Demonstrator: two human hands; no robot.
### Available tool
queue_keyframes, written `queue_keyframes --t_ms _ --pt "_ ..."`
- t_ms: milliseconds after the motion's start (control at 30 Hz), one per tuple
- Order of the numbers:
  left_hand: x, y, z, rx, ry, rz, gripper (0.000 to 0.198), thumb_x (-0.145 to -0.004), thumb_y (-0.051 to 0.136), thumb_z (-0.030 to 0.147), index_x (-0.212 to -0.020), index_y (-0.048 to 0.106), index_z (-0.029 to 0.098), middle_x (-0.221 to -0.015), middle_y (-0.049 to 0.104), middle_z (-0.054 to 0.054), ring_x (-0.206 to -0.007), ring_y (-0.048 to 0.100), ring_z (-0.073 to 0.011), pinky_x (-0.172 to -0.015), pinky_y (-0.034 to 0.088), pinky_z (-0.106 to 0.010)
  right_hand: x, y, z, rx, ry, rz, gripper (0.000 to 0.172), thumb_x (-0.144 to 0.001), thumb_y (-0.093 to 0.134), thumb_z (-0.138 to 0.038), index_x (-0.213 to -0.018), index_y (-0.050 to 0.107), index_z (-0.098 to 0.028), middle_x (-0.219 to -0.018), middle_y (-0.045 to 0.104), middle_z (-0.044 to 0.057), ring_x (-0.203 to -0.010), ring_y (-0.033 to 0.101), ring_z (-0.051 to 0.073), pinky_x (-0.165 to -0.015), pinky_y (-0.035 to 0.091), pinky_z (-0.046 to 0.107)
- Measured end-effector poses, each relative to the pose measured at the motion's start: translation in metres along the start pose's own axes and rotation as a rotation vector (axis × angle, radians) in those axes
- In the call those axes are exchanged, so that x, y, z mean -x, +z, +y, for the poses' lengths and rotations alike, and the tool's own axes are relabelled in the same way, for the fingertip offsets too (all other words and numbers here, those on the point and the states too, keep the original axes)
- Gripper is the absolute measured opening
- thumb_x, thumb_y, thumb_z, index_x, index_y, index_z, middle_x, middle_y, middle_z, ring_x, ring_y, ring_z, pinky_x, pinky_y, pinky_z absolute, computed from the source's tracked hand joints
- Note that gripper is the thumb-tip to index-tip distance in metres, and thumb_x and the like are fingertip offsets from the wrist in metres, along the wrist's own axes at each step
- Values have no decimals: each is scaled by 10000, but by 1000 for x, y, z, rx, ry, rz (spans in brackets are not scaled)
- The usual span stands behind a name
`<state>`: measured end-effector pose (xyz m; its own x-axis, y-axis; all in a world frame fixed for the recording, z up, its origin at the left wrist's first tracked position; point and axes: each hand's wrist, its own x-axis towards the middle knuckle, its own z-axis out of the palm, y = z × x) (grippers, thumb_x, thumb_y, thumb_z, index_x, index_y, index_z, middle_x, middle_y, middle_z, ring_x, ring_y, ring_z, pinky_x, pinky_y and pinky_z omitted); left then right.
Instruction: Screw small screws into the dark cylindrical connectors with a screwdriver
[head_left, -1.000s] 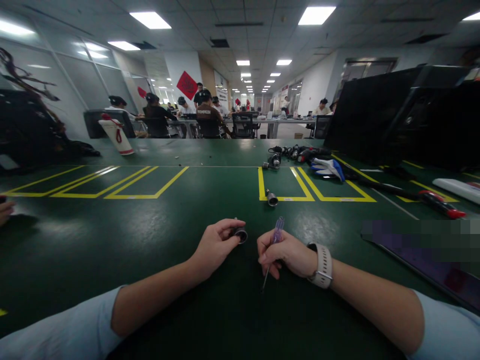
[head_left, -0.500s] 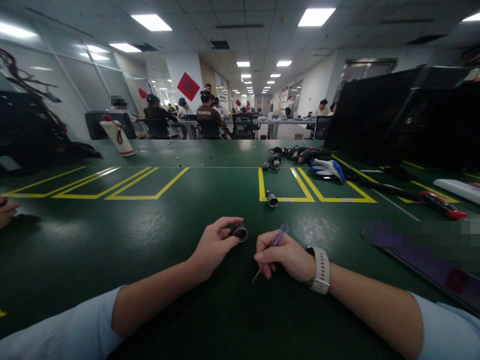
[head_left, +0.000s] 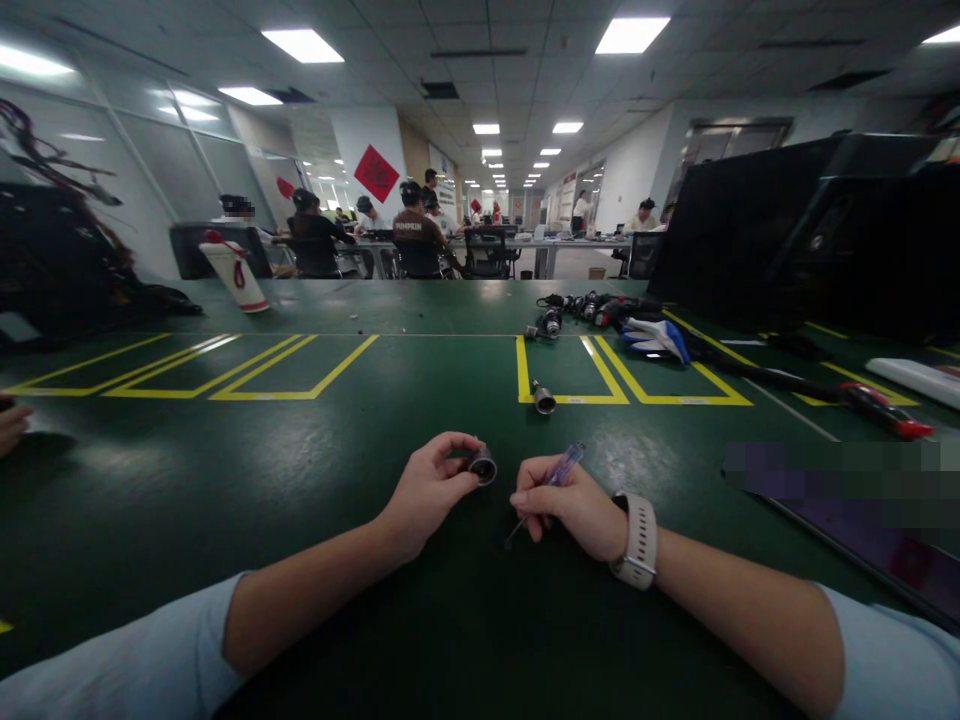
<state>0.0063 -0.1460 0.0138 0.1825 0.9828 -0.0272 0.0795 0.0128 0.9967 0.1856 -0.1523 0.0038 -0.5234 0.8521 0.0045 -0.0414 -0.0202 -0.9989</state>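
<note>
Purple screwdriver (head_left: 565,465), pinched by right hand (head_left: 577,508), slants tip down-left; left hand (head_left: 426,492) pinches metal cup (head_left: 484,467), mouth toward wearer.

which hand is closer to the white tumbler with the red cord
Left. The left hand, holding a hollow metal part, is on the near side of the white tumbler and to its right; the right hand, holding a purple-handled screwdriver, is farther right.

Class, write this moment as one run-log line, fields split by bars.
left hand: gripping hollow metal part | right hand: holding purple-handled screwdriver, tip downward, touching neither metal part | ahead: second metal part at yellow tape
</note>
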Motion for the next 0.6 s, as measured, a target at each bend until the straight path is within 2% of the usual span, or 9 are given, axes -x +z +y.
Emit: queue_keyframes --t_ms 367,600 --pt "0 -1 -2 8 -19 -36 295 -662 594 82 -939 545 172 -926 655 -32 -863 630 -169 -821 482 -328 1 2 -4 54 42 3 158 -696 559 -201 -564 480 -165 -455 466 -66 -400 455 73 -408 287 196" --pt "0 -1 -2 12 -26 -45 286 -666 595 76 -933 545 166 -910 654 -21 -849 629 -157 -812 480 -309 2 -1 -15 145 25 -140 207 -759 458 -242 -608 554 -138 -516 546 -6 -491 504 100 -475 342 216"
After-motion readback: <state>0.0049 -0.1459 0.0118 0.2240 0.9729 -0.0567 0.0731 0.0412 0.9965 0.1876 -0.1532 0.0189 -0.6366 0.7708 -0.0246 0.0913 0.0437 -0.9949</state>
